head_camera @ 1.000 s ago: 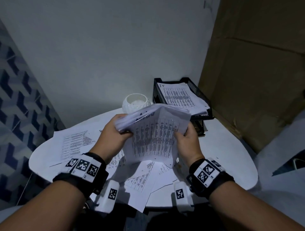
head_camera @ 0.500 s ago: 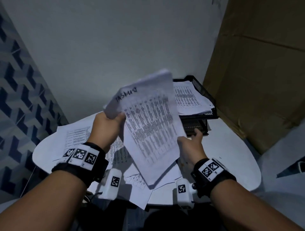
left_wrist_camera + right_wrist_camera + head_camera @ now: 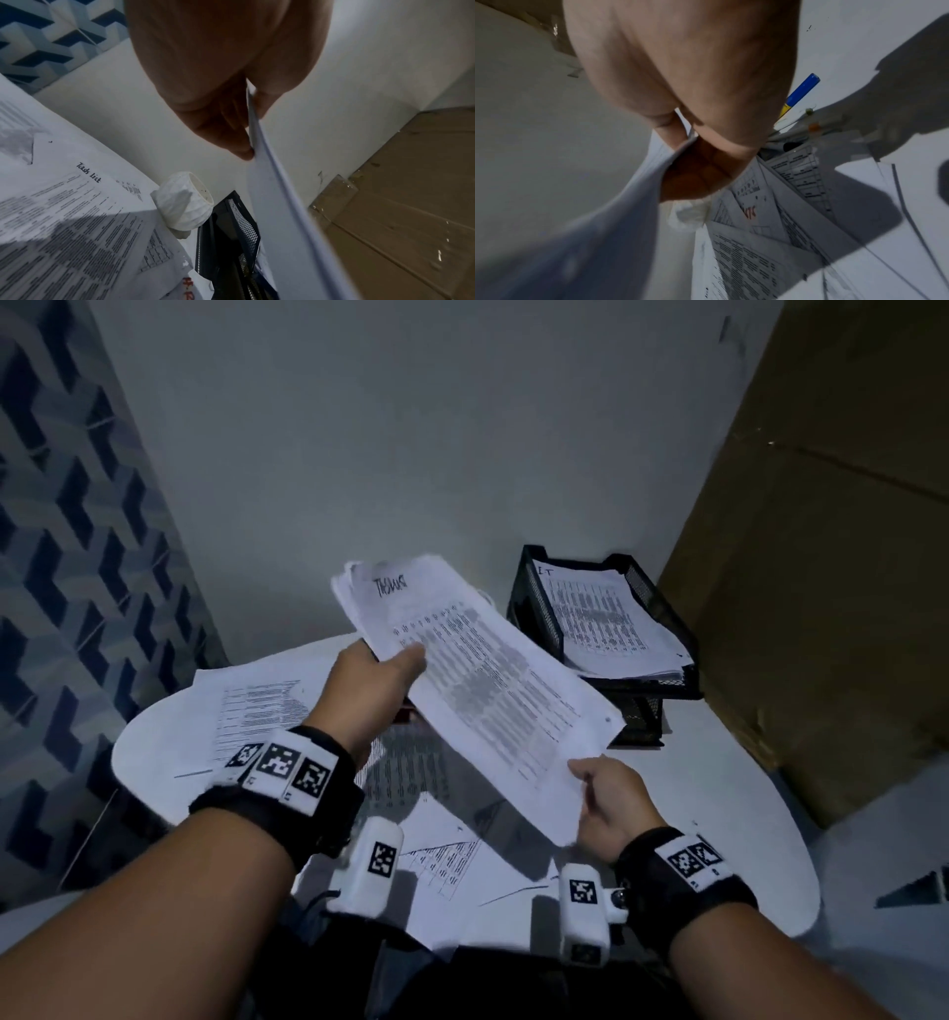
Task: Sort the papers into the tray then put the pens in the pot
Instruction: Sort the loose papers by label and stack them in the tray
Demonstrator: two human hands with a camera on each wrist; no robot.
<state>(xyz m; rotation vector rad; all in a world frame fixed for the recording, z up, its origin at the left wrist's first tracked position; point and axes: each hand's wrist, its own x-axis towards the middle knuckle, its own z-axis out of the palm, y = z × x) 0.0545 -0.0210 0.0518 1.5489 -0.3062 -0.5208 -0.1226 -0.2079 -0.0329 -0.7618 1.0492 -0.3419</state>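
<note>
- Presently the left hand (image 3: 377, 677) grips a sheaf of papers (image 3: 482, 690) at its far left edge, thumb on top and fingers (image 3: 231, 138) curled beneath, as the left wrist view shows.
- The right hand (image 3: 613, 801) pinches the sheaf's near right corner between thumb and curled fingers.
- Held up off the table (image 3: 719, 762), the sheaf runs from far left to near right, printed side up, with handwriting at its far end.
- A black mesh tray (image 3: 662, 618) stands at the far right of the table, already holding printed sheets in its top tier; the sheaf is just left of it and apart from it.
- Loose sheets (image 3: 257, 716) lie spread over the left and near parts of the table, one headed "Task list" in the left wrist view.
- A white pot (image 3: 183, 205) stands just left of the tray.
- In the right wrist view a blue pen (image 3: 799, 94) lies on the table among other pens that are too blurred to count.
</note>
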